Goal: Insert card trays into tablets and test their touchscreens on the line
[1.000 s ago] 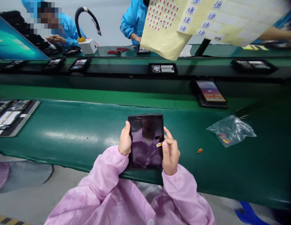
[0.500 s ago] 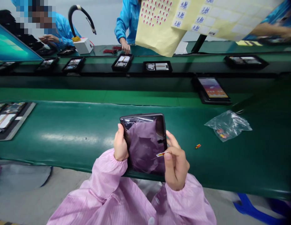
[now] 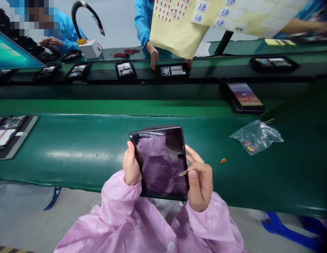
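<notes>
A black tablet point(image 3: 159, 161) with a dark, glossy screen is tilted up above the bench's front edge. My left hand point(image 3: 132, 164) grips its left side, thumb at the front edge and the other fingers hidden behind. Between thumb and index finger, my right hand point(image 3: 200, 179) pinches a small white strip with yellow and orange on it point(image 3: 183, 173), held over the screen's lower right. Other right-hand fingers touch the tablet's right edge. Right of that hand, a small orange-and-black piece point(image 3: 222, 161) lies on the green mat point(image 3: 73, 165).
A clear plastic bag point(image 3: 258, 137) with small coloured pieces lies at the right. Behind it stands a tablet with a lit screen point(image 3: 244, 95). Opened devices point(image 3: 125, 69) line the conveyor, where a co-worker's hand point(image 3: 152, 56) reaches in. An opened unit point(image 3: 10, 131) sits far left.
The tablet and my left hand have shifted slightly left, and the strip stays pinched in my right hand. Across the bench, the co-worker's hand has moved right to another device.
</notes>
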`<state>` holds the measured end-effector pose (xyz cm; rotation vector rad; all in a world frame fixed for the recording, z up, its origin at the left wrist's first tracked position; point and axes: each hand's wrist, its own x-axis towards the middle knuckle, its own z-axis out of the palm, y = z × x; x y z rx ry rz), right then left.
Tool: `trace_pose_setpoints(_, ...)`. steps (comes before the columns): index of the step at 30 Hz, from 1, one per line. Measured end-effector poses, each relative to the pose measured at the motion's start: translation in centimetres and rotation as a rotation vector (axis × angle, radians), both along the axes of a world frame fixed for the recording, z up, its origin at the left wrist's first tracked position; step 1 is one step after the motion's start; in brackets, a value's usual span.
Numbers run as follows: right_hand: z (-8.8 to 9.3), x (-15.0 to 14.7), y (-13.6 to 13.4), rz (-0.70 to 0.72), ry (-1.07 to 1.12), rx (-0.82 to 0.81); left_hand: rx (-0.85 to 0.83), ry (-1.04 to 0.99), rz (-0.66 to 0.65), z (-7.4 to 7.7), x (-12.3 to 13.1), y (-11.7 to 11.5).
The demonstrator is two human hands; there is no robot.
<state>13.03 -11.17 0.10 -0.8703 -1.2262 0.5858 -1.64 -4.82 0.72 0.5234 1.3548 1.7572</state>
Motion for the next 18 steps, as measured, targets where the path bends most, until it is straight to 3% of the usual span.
trace_pose_setpoints(7, 0.3, 0.2, -0.1, 0.032, -0.191, -0.036, 0.023, -0.028, 0.000, 0.0, -0.1, -0.3)
trace_pose_setpoints(18, 1.6, 0.9, 0.8, 0.181, -0.098, -0.073, 0.090, -0.151, 0.061, 0.0, -0.1, -0.1)
